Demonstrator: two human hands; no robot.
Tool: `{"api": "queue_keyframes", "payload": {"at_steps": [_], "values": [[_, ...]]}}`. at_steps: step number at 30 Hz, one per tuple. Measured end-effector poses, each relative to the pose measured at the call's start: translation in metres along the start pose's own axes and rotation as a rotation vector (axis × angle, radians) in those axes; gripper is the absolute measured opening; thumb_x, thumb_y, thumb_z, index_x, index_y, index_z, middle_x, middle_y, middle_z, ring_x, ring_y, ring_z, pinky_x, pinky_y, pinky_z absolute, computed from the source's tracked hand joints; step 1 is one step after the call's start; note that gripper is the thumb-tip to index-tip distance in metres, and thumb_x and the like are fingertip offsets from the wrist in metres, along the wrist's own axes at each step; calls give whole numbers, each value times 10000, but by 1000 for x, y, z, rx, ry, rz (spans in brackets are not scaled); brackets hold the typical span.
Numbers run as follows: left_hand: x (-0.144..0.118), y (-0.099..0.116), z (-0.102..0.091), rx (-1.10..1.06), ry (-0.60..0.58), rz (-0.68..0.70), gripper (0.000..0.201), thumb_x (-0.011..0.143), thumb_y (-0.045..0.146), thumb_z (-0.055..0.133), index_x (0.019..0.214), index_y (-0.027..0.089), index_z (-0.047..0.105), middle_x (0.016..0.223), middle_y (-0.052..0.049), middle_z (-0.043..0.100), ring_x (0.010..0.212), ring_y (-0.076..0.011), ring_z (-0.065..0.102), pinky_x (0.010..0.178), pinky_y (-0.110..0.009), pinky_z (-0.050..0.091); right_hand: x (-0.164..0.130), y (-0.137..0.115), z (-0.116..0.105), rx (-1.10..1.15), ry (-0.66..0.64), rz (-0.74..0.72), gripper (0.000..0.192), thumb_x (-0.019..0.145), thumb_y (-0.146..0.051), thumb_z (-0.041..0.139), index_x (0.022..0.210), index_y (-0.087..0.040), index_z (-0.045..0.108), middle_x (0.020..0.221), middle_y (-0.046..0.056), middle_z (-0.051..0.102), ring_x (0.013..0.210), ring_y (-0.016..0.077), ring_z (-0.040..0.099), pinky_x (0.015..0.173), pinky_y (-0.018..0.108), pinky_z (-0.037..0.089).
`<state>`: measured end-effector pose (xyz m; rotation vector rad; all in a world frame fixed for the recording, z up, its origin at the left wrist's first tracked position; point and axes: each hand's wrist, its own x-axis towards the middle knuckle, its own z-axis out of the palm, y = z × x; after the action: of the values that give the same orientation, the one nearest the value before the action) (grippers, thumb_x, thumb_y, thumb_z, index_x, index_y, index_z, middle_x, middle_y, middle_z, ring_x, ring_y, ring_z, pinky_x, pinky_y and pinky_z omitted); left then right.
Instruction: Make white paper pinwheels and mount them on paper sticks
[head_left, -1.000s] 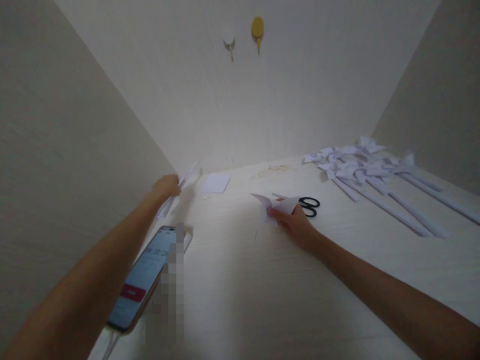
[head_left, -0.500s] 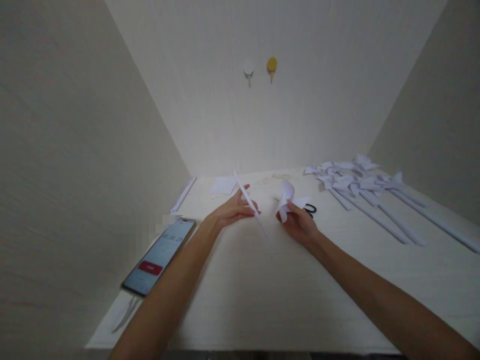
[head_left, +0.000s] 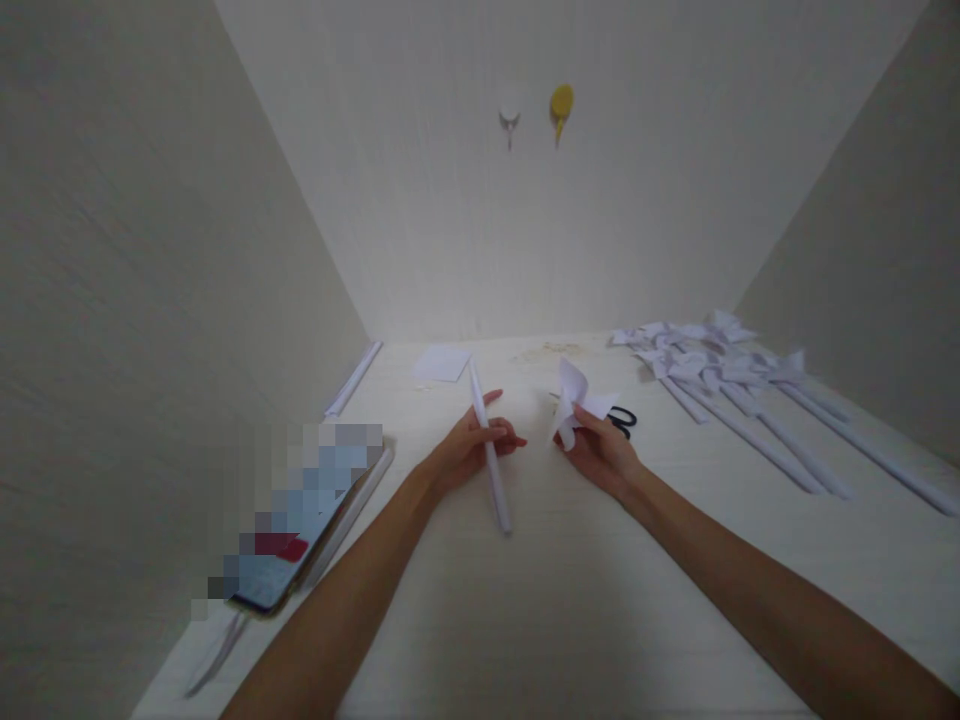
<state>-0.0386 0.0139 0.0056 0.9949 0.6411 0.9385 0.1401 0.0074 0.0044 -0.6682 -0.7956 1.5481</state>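
Between the thumb and fingers of my left hand (head_left: 474, 448) is a rolled white paper stick (head_left: 493, 478), its far end pointing away from me. My right hand (head_left: 600, 450) pinches a folded white paper pinwheel (head_left: 571, 395) with curled blades. The two pieces are apart, with a gap of tabletop between my hands. Just behind my right hand lies a pair of scissors (head_left: 622, 421) with black handles, partly covered by the hand and the paper.
Several paper pinwheels on sticks (head_left: 720, 365) are heaped at the right. A square white paper sheet (head_left: 442, 363) lies at the back. At left are a phone (head_left: 274, 575), a cable (head_left: 217, 655) and more rolled paper (head_left: 354, 380). Two hooks, one yellow (head_left: 561, 101), hang on the back wall.
My left hand has turned the paper stick more upright in view and brought its near end closer to me. The right hand with the pinwheel has barely moved. The view has shifted slightly.
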Motion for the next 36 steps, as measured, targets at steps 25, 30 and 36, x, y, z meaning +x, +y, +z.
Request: {"api": "queue_keyframes", "payload": {"at_steps": [25,30,36], "values": [[12,-16,5,257,70,83,345,575,203,633,877,171,469,672,28,533,477,-67,518,427,-179,359,-1,3,1,14,-34,40,188,551,-232,640,720,-211,561,673,-31,645,620,144,599,519,245,473],[9,-13,9,341,80,101,381,555,226,657,892,164,490,720,30,520,469,-37,469,396,-155,332,1,4,-1,115,-55,64,172,546,-183,647,698,-202,569,660,-38,657,552,114,591,491,207,475],[7,-11,13,387,58,108,410,567,231,655,934,128,502,764,-15,576,476,-41,473,381,-149,300,2,3,-3,150,-70,81,150,585,-170,629,722,-193,572,654,-31,658,600,125,606,546,216,493]]}}
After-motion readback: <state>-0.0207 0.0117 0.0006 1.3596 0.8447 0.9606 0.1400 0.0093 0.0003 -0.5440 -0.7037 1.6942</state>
